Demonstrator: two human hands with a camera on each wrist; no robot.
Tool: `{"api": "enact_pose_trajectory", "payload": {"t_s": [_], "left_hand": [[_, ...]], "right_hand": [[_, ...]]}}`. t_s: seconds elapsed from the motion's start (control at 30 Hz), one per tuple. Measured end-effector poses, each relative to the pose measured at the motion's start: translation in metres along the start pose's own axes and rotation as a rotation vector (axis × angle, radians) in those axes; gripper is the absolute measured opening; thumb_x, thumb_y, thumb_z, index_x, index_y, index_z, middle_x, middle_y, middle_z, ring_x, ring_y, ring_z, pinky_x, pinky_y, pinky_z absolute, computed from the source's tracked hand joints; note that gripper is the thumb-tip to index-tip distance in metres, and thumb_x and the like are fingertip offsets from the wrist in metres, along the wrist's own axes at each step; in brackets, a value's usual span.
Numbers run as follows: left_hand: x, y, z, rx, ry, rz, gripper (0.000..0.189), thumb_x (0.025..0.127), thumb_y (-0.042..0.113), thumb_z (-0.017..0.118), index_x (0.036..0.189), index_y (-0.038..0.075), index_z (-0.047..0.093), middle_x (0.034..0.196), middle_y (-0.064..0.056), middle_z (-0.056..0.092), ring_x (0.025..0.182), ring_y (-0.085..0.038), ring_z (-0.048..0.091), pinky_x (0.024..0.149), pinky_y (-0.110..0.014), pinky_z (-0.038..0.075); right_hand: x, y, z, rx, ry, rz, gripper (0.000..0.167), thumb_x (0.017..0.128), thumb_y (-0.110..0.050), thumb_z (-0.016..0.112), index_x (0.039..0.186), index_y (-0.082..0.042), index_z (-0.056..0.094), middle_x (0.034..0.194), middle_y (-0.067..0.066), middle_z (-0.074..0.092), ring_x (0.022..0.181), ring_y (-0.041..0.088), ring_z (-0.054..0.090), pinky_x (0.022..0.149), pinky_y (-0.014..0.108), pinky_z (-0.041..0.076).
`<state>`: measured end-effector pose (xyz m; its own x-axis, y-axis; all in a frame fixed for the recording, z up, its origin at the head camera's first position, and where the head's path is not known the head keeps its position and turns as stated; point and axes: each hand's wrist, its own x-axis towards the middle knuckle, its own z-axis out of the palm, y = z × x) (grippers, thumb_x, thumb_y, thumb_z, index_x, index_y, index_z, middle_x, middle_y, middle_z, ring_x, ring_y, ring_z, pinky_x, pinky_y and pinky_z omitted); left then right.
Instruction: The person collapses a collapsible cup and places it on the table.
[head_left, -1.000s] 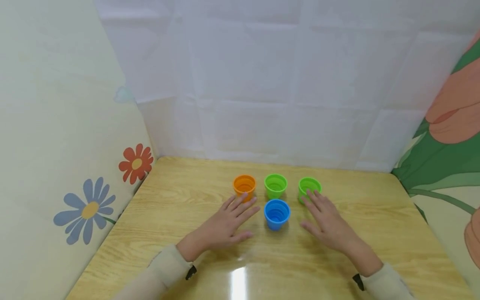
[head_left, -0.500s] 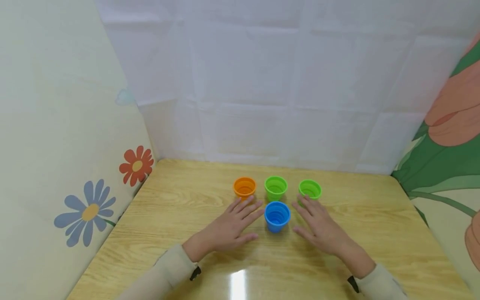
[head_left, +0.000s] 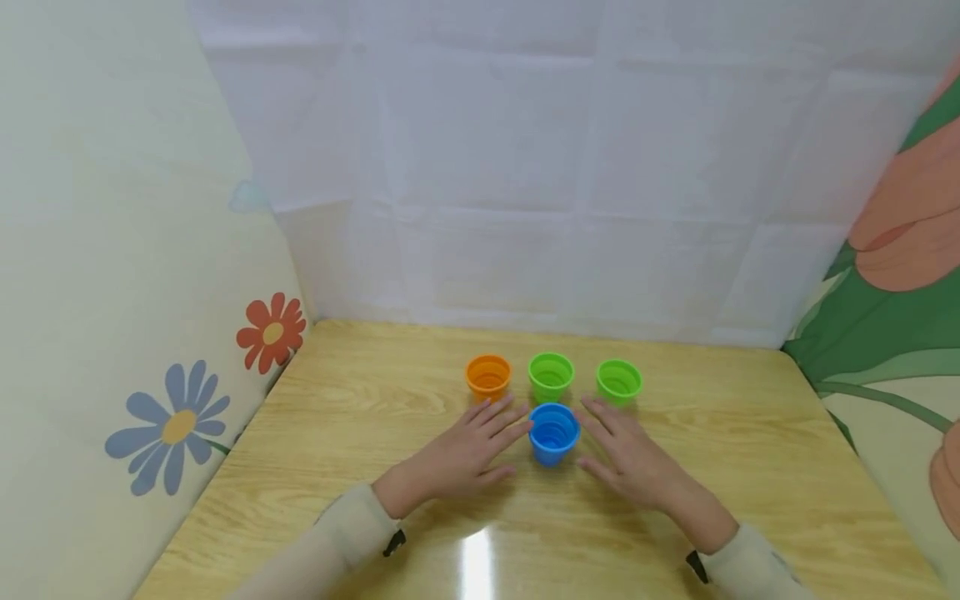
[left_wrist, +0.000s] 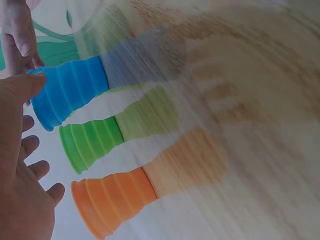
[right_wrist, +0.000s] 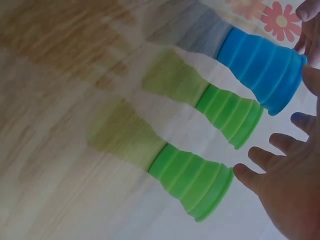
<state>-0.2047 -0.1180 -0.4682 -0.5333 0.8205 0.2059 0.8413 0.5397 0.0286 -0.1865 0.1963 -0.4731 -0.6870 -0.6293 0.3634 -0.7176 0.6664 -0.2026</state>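
A blue ribbed cup (head_left: 553, 435) stands upright between the two hands. My left hand (head_left: 465, 457) spreads its fingers at the cup's left side, fingertips close to the rim. On the other side, my right hand (head_left: 633, 462) holds its fingers extended, with fingertips right at the rim. Neither hand is curled round the cup. Behind it stand an orange cup (head_left: 488, 377), a green cup (head_left: 551, 377) in the middle and another green cup (head_left: 618, 382) to the right. In the left wrist view, the left thumb overlaps the blue cup (left_wrist: 72, 90).
The cups stand on a wood-grain table (head_left: 360, 392) with a glossy surface. A white sheet (head_left: 480, 167) hangs behind it. Flower-printed panels border the left (head_left: 112, 250) and right (head_left: 892, 333) sides.
My right hand has moved left, away from the right green cup and up to the blue cup. The left hand has shifted slightly right toward it. The cups stay in place.
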Motion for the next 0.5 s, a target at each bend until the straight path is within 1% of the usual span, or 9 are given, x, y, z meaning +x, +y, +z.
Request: {"api": "enact_pose_trajectory", "payload": {"t_s": [0.13,0.23,0.33,0.4,0.5], "left_hand": [[0.003,-0.001,0.001,0.013,0.004,0.011,0.069,0.101,0.038,0.063,0.157,0.011,0.035,0.165,-0.011,0.029,0.151,-0.036,0.025,0.120,-0.054,0.031],[0.006,-0.001,0.002,0.003,-0.012,0.015,0.069,0.100,0.036,0.064,0.158,0.011,0.034,0.166,-0.009,0.027,0.152,-0.034,0.024,0.121,-0.052,0.029],[0.008,-0.001,0.003,-0.010,-0.022,0.022,0.069,0.100,0.035,0.065,0.157,0.011,0.035,0.165,-0.011,0.029,0.152,-0.033,0.026,0.122,-0.052,0.029],[0.010,-0.001,0.004,-0.017,-0.020,0.026,0.068,0.099,0.033,0.067,0.156,0.011,0.038,0.164,-0.011,0.031,0.151,-0.034,0.028,0.121,-0.052,0.029],[0.015,-0.001,0.006,-0.007,-0.008,0.033,0.062,0.097,0.031,0.070,0.151,0.010,0.045,0.162,-0.010,0.035,0.148,-0.032,0.034,0.120,-0.050,0.032]], "right_hand": [[0.002,-0.002,0.003,0.007,-0.005,-0.028,0.070,0.094,-0.028,0.073,0.152,-0.004,0.042,0.154,0.024,0.042,0.141,0.043,0.042,0.110,0.061,0.041],[0.003,-0.003,0.003,0.018,-0.031,-0.026,0.069,0.094,-0.027,0.073,0.152,-0.005,0.042,0.154,0.023,0.042,0.141,0.041,0.042,0.111,0.059,0.041],[0.004,-0.004,0.004,0.027,-0.061,-0.034,0.066,0.095,-0.027,0.072,0.151,-0.005,0.044,0.155,0.022,0.042,0.140,0.039,0.043,0.111,0.057,0.042],[0.005,-0.004,0.004,0.027,-0.074,-0.041,0.064,0.095,-0.026,0.073,0.149,-0.005,0.047,0.156,0.021,0.041,0.140,0.038,0.044,0.111,0.055,0.043],[0.006,-0.004,0.005,0.012,-0.066,-0.063,0.058,0.093,-0.021,0.075,0.143,-0.005,0.053,0.154,0.019,0.043,0.138,0.036,0.047,0.109,0.053,0.046]]}}
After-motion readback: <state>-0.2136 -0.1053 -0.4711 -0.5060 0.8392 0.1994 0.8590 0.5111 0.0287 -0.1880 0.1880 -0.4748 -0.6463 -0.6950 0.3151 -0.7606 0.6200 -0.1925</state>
